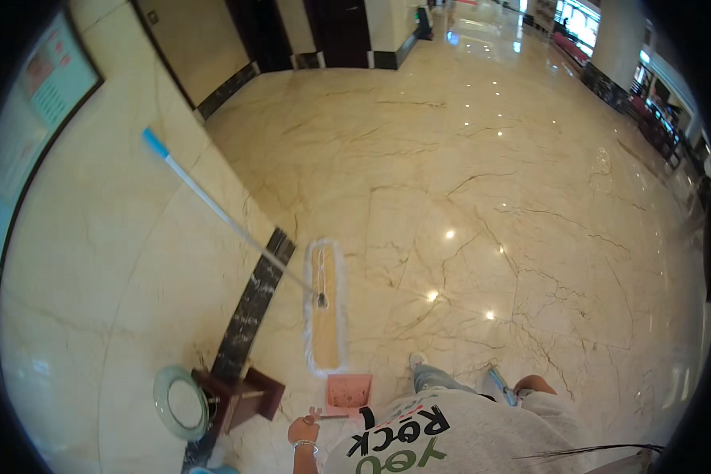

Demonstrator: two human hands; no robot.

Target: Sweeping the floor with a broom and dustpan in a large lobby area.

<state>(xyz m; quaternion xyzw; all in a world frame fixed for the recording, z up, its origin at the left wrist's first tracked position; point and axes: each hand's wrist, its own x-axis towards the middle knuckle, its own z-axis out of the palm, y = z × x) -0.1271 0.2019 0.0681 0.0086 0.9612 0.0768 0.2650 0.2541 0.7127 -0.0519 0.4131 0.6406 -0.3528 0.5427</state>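
- The left hand [303, 430] sits low in the view beside a pink dustpan [347, 393]; its fingers are curled as if round the pan's handle, though the grip itself is too small to make out for sure.
- The right hand [534, 385] shows only as a bent edge near a thin blue-and-white stick [501, 385]; whether its fingers are closed on it, I cannot tell.
- The dustpan lies flat on the floor, its mouth touching the near end of a flat dust mop [326, 304], a placing that suits catching what the pad has gathered.
- The mop's long pole [217, 209] leans up against the wall [118, 261], so it stands without a hand on it.
- A small dark wooden stand [245, 395] and a round glass-rimmed bin [180, 401] sit at the wall's foot, just left of the dustpan.
- The floor [482, 189] is glossy cream marble with dark veins, mirroring ceiling lights; a black skirting strip [249, 308] runs along the wall in a wide hall.
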